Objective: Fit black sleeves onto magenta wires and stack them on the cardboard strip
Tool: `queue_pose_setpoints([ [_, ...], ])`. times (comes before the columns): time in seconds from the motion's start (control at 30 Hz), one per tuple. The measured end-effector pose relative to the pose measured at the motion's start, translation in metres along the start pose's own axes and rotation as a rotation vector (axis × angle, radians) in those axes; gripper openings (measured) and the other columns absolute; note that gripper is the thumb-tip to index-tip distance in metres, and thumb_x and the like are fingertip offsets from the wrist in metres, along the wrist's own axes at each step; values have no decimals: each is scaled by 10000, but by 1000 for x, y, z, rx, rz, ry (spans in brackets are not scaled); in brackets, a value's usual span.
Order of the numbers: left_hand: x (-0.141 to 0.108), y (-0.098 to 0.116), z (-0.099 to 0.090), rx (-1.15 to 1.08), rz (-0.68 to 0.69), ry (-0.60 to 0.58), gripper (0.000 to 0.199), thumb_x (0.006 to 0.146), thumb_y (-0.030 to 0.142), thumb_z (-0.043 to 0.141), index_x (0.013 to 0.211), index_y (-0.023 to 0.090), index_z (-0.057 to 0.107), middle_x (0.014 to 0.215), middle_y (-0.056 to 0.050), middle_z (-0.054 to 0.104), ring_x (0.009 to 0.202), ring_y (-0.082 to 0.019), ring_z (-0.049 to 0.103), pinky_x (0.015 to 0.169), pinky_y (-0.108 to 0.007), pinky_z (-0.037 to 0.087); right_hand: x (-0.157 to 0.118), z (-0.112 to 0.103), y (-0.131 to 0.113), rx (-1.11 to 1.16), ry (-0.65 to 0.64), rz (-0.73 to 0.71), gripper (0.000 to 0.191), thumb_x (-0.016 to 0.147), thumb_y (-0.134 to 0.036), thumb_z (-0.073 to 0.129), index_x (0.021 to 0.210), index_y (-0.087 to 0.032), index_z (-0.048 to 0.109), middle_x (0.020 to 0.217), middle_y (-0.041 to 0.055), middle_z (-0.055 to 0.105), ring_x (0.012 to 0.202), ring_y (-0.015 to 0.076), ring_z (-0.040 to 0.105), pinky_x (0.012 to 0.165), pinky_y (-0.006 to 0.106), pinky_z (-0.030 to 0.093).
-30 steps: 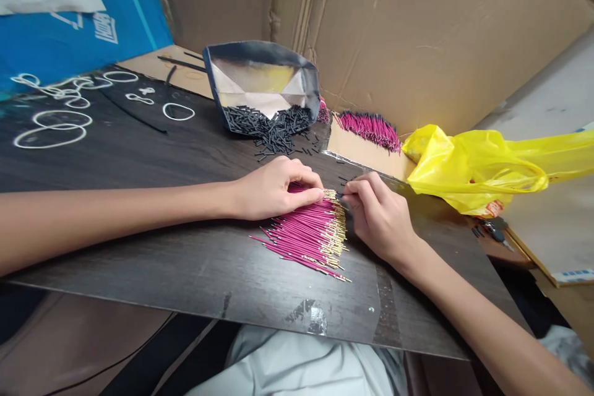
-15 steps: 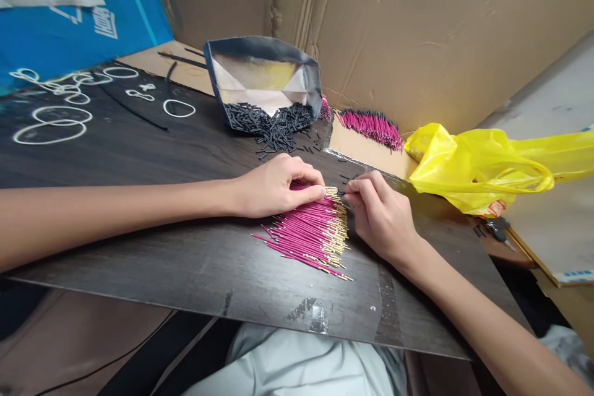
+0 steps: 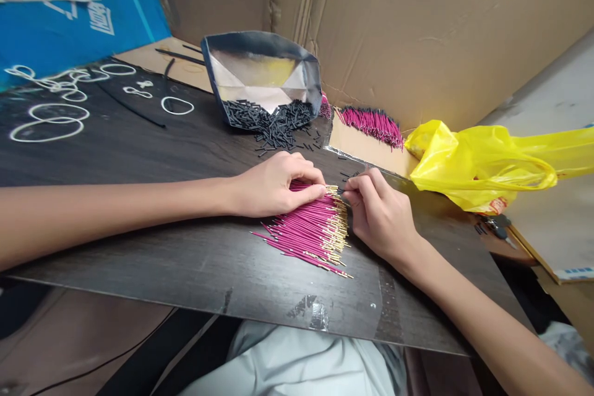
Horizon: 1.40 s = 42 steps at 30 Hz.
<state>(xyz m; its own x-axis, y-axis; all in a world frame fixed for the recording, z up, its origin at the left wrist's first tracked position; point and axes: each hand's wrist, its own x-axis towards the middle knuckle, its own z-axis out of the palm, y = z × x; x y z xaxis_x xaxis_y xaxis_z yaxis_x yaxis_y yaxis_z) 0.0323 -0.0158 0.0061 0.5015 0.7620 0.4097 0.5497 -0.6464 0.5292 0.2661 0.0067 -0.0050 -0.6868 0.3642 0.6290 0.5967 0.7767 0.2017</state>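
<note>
A dark wood-grain counter (image 3: 185, 266) backs onto a brown cardboard wall (image 3: 417, 31). The left hand (image 3: 281, 185), its forearm stretched nearly level, curls over the pink wires (image 3: 301, 229), thumb and fingers pinching their far part beside the gold ends. The right hand (image 3: 383, 213) angles in, fingertips pinched at those ends; what they grip is too small to tell. The wires fan toward the counter's near edge, bare surface between. Black tubes (image 3: 278, 124) spill from a tray (image 3: 260, 43) beyond.
</note>
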Motion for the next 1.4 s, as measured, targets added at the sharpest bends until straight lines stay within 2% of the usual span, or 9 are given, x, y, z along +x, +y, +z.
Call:
queue_pose_setpoints([
  [0.37, -1, 1, 1, 9, 7, 33, 199, 925, 305, 603, 825, 200, 739, 811, -7, 734, 809, -159, 605, 791, -292, 427, -1, 1, 0, -14, -23, -11, 103, 1016, -183, 459, 962, -171, 546, 879, 47, 610, 664, 128, 567, 533, 266, 398],
  [0.63, -1, 0, -1, -21, -20, -1, 231, 938, 331, 588, 817, 198, 734, 824, -2, 734, 809, -156, 610, 789, -289, 425, -1, 0, 0, -22, 8, -21, 93, 1016, -179, 466, 962, -174, 542, 887, 46, 623, 669, 123, 577, 538, 262, 394],
  [1.1, 0, 0, -1, -14, -16, -22, 207, 929, 298, 589, 821, 205, 740, 851, -1, 740, 810, -154, 605, 774, -278, 414, -3, 1, 2, -21, -32, -70, 127, 1029, -189, 440, 978, -162, 553, 889, 49, 628, 641, 120, 548, 517, 272, 374],
  [1.4, 0, 1, 0, 4, 3, -14, 222, 927, 286, 581, 772, 186, 704, 777, 4, 707, 763, -150, 543, 755, -288, 381, -3, 1, 3, 13, -82, -97, 137, 1036, -194, 413, 973, -160, 530, 859, 41, 621, 690, 133, 582, 561, 268, 394],
])
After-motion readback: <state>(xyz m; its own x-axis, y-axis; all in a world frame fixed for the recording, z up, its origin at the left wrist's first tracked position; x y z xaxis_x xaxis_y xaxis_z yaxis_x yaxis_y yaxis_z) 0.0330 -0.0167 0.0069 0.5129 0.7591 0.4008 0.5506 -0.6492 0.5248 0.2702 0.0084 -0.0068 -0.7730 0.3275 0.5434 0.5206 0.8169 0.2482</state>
